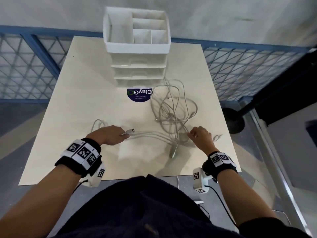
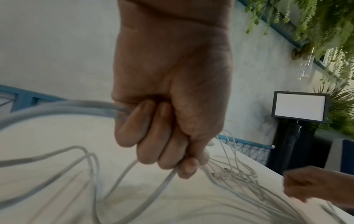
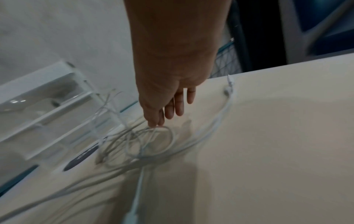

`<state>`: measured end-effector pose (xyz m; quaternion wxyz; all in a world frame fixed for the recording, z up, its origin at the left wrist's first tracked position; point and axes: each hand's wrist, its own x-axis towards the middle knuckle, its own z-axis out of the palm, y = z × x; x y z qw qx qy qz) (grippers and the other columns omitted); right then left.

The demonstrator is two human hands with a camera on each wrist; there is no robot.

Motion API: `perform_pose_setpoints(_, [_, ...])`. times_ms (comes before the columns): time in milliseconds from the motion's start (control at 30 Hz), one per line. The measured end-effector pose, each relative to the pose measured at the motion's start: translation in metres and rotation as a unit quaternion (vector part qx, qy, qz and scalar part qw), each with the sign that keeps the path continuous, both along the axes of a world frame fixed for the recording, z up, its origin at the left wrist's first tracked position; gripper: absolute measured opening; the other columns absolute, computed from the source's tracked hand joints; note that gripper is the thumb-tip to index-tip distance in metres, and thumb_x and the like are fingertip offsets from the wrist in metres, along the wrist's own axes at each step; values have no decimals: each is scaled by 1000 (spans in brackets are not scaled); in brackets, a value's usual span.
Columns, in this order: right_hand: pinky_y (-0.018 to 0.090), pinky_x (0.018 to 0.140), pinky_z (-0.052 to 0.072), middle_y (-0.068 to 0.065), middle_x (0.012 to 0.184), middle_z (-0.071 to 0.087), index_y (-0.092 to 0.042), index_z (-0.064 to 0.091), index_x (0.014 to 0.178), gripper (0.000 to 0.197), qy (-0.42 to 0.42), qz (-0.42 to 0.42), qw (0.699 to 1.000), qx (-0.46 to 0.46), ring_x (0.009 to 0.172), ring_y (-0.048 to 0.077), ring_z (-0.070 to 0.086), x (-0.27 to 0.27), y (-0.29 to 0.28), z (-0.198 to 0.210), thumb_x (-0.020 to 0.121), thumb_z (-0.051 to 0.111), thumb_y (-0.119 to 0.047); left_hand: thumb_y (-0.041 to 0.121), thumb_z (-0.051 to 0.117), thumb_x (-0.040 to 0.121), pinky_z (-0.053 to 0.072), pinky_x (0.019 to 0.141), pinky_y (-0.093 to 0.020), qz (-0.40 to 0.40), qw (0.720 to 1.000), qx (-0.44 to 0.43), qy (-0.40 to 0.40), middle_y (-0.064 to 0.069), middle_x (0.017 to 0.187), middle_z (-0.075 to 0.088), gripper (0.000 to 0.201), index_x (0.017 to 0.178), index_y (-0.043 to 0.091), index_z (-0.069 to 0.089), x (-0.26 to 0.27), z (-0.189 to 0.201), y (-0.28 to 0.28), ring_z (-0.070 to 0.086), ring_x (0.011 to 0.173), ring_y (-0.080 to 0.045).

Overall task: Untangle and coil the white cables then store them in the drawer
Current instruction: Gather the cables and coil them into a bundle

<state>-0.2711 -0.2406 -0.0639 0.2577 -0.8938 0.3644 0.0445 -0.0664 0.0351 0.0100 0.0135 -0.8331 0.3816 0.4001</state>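
While the left hand [image 1: 109,134] lies left of the cable tangle [image 1: 173,107], its fingers [image 2: 145,136] are curled tight round several white strands, a plug [image 1: 129,131] poking out past them toward the tangle. Behind the tangle stands the drawer unit [image 1: 137,66], drawers closed, a round sticker [image 1: 139,95] at its foot. At the tangle's near right edge the right hand [image 1: 201,136] pinches one strand with thumb and forefinger, its other fingers [image 3: 179,106] loosely extended.
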Motion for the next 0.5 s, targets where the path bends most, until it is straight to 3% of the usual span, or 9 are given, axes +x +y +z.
perform_pose_setpoints(133, [47, 81, 48, 15, 97, 62, -7, 65, 93, 14, -124, 73, 988, -53, 94, 36, 57, 42, 17, 2, 81, 65, -12, 42, 31, 98, 41, 81, -36, 32, 999, -7, -20, -5, 76, 54, 41, 71, 15, 46, -3, -5, 0, 51, 79, -25])
perform_pose_setpoints(233, [44, 92, 39, 12, 108, 62, -13, 68, 104, 22, -79, 108, 989, -61, 107, 35, 53, 70, 25, -1, 83, 63, -13, 39, 33, 98, 37, 75, -30, 64, 997, -38, -4, 4, 64, 49, 41, 76, 11, 53, -6, -3, 1, 52, 75, -23])
perform_pose_setpoints(367, [41, 94, 21, 8, 104, 63, -15, 70, 94, 13, -6, 83, 995, -55, 109, 28, 52, 89, 25, 3, 87, 59, -15, 40, 43, 95, 34, 65, -28, 108, 989, -104, 11, 10, 69, 49, 29, 83, 17, 56, -5, 2, 8, 51, 67, -11])
perform_pose_setpoints(433, [41, 94, 27, 9, 105, 63, -12, 69, 94, 13, -42, 66, 997, -16, 105, 28, 55, 100, 27, 14, 88, 58, -15, 41, 54, 90, 36, 59, -22, 177, 967, -176, 41, 9, 72, 51, 25, 95, 17, 53, -6, 7, 9, 49, 65, -6])
perform_pose_setpoints(500, [35, 91, 40, 12, 102, 66, -7, 68, 93, 12, -124, 58, 989, 51, 96, 27, 61, 114, 32, 32, 87, 61, -14, 41, 53, 91, 34, 52, -18, 270, 921, -266, 94, 7, 68, 47, 26, 98, 16, 53, -7, 15, 8, 45, 57, -6])
